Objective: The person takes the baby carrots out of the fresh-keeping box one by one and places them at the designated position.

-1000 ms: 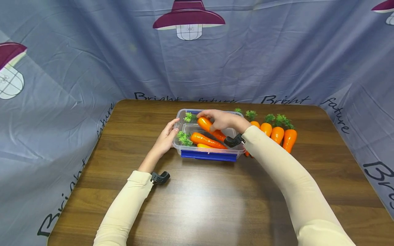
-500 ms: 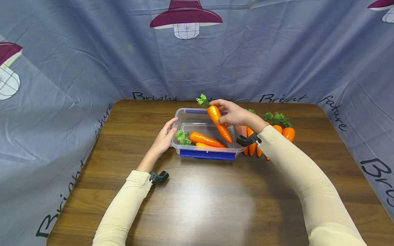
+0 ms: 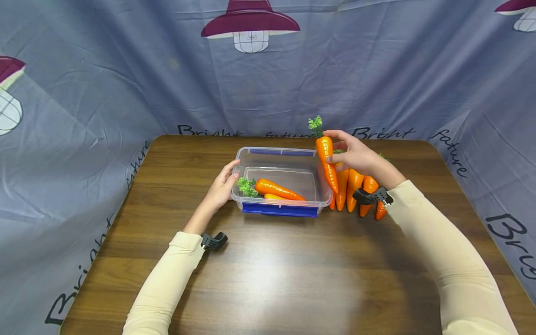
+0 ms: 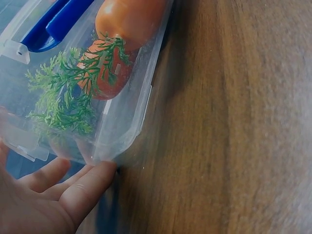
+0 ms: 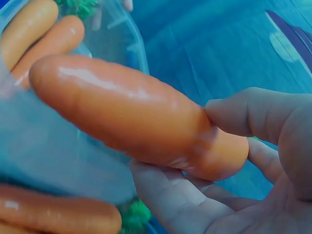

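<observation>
My right hand [image 3: 356, 151] grips an orange carrot [image 3: 326, 160] with a green leafy top, thumb on one side and fingers on the other. The carrot is held up at the right end of a clear plastic box [image 3: 289, 160] with blue clips, tip pointing down. In the right wrist view the same carrot [image 5: 126, 112] fills the middle. My left hand [image 3: 219, 188] touches the box's left end; in the left wrist view its fingers [image 4: 90, 187] lie against the outer wall. Inside the box, along the front, an orange carrot [image 3: 278, 190] lies beside a yellower one [image 3: 274, 197].
Several more carrots [image 3: 355, 188] lie side by side on the table right of the box, partly hidden by my right hand and wrist camera. The brown wooden table [image 3: 268, 270] ends at a blue-grey curtain [image 3: 268, 93] behind.
My right hand has lifted the carrot out of the box's back part and carried it right, turning it more upright. My left hand has stayed at the box's left end.
</observation>
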Demonstrator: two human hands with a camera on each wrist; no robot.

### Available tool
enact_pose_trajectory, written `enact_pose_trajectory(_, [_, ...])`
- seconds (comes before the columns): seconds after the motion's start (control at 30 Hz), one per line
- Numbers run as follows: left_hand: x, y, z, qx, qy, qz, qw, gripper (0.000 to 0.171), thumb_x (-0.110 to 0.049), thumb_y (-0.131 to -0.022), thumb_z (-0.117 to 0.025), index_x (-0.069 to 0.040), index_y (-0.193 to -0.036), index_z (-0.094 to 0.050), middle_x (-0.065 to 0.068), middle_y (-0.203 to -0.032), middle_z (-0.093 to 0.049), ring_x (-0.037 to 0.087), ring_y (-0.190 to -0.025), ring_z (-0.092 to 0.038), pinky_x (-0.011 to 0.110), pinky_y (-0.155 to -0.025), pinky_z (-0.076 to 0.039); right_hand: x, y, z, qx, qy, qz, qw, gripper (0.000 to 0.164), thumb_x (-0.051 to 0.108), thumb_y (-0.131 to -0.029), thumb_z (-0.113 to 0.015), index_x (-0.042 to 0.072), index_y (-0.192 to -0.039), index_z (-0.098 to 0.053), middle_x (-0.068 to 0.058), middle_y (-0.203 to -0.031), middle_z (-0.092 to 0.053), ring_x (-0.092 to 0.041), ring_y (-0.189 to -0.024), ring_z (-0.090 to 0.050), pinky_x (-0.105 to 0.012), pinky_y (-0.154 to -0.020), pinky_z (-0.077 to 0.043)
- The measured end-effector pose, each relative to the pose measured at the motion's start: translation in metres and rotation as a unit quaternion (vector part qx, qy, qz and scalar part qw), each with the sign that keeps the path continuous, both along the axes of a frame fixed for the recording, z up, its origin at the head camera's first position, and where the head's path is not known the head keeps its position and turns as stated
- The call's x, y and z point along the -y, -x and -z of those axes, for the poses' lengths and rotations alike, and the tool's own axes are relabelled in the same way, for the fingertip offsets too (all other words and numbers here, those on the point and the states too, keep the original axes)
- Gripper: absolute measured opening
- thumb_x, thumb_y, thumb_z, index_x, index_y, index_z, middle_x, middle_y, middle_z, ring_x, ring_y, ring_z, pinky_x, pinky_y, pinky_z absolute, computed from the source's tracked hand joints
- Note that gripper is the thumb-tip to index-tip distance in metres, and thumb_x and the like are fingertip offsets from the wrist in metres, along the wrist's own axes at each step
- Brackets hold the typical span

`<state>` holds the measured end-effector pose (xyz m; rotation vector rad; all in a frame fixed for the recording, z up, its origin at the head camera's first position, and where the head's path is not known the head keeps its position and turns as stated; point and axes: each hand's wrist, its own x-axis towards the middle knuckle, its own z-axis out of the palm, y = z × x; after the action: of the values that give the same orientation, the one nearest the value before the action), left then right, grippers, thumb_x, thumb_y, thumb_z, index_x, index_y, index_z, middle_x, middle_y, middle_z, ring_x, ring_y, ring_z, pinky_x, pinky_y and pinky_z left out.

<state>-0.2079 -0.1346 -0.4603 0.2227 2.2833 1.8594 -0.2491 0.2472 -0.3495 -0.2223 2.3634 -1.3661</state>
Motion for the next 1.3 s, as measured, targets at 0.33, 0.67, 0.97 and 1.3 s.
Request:
enact_pose_trajectory(0.33, [0.002, 0.000, 0.003, -0.015, 0.007, -0.001, 0.9999, 0.049, -0.018, -0.111, -0.037, -0.018, -0.160, -0.030, 0.023, -0.162, -0.035, 0.042, -0.133, -0.050, 0.053, -0.096, -0.058, -0.060, -0.016, 0.010, 0.018, 0.025, 0.043, 0.999, 0.076, 0.007, -0.101, -0.057, 0.019, -0.163, -0.014, -0.020, -0.139, -0.041, -0.009, -0.094, -0.063, -0.032, -0.073, -0.063])
enact_pose_trajectory(0.67, [0.002, 0.000, 0.003, -0.008, -0.009, 0.003, 0.9999, 0.050, -0.018, -0.111, -0.036, -0.019, -0.160, -0.029, 0.025, -0.158, -0.038, 0.040, -0.124, -0.056, 0.048, -0.087, -0.063, -0.128, -0.037, 0.038, 0.010, 0.013, 0.105, 0.994, 0.077, 0.008, -0.104, -0.054, 0.013, -0.163, -0.005, -0.010, -0.124, -0.044, -0.002, -0.087, -0.062, -0.029, -0.074, -0.063])
enact_pose_trajectory(0.97, [0.001, 0.000, 0.002, -0.005, -0.007, 0.005, 1.0000, 0.050, -0.019, -0.111, -0.036, -0.020, -0.160, -0.029, 0.025, -0.158, -0.038, 0.041, -0.123, -0.056, 0.046, -0.083, -0.064, -0.168, -0.056, 0.062, 0.005, -0.002, 0.145, 0.989, 0.080, 0.006, -0.102, -0.055, 0.006, -0.162, -0.001, 0.005, -0.108, -0.055, -0.001, -0.081, -0.063, -0.029, -0.072, -0.062])
enact_pose_trajectory(1.3, [0.001, 0.001, 0.002, -0.016, 0.003, 0.002, 0.9999, 0.050, -0.019, -0.111, -0.037, -0.019, -0.160, -0.030, 0.023, -0.161, -0.036, 0.040, -0.127, -0.054, 0.046, -0.088, -0.062, -0.191, -0.071, 0.082, 0.016, -0.024, 0.180, 0.983, 0.081, 0.010, -0.104, -0.052, 0.007, -0.163, 0.003, -0.033, -0.134, -0.036, 0.000, -0.078, -0.062, -0.027, -0.070, -0.063])
